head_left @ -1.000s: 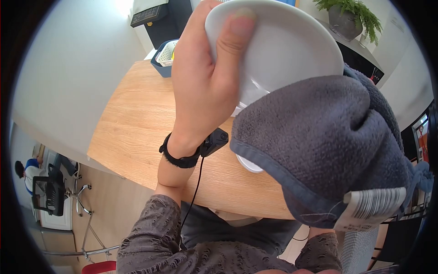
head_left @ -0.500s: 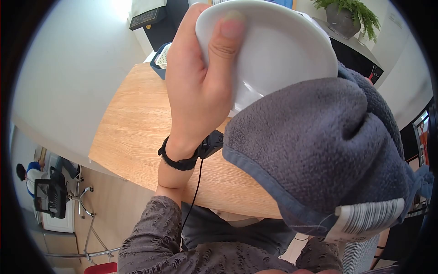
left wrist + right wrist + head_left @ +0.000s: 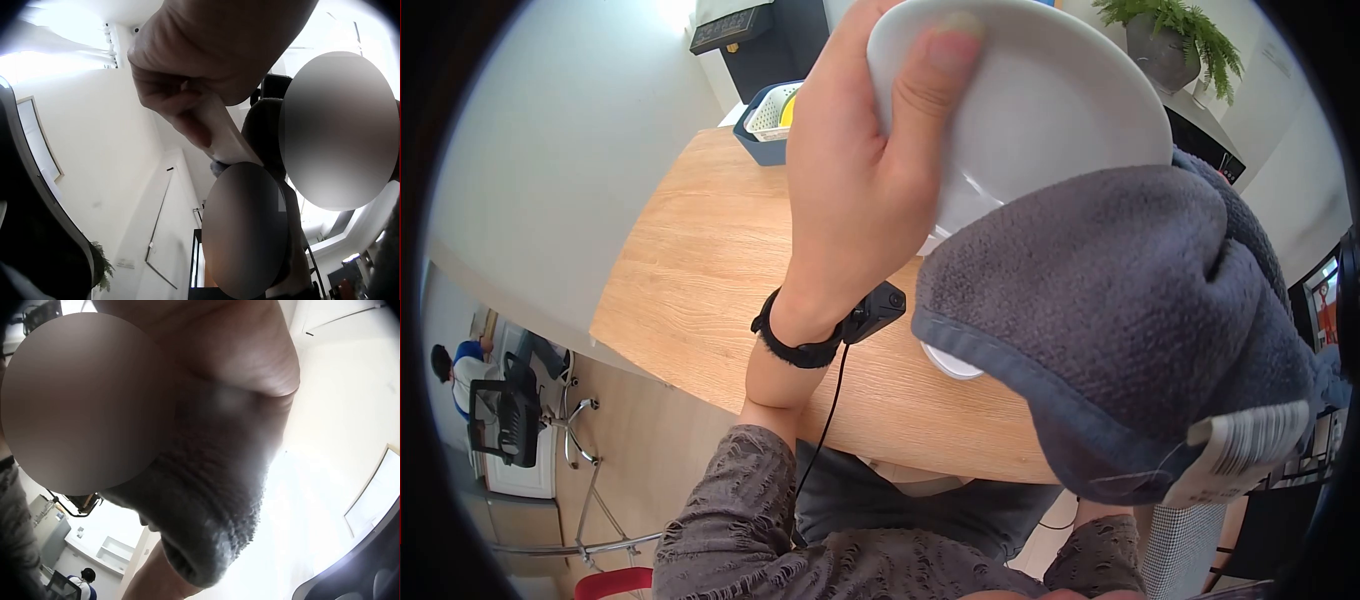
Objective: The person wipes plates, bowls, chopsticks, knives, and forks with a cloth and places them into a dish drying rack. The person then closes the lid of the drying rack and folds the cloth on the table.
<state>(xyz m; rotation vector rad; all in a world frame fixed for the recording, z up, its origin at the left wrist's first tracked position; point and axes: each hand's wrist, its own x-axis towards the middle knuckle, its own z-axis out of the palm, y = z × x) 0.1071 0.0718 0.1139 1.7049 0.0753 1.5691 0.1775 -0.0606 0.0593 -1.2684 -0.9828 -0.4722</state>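
A white dish is raised in my left hand, whose thumb presses on its face near the rim. The left wrist view shows the fingers of that hand curled round the dish edge. A grey towel with a barcode tag covers the dish's lower right part and hides my right hand in the head view. From the right wrist, my right hand grips the towel; its fingertips are hidden in the cloth.
Another white dish sits on the wooden table, partly behind the towel. A blue bin holding a white basket stands at the table's far edge. A potted fern is at the back right. A person sits at far left.
Compared with half a second ago, the raised dish, my left hand and the towel lie slightly farther right in the head view. The dish on the table shows again below the towel.
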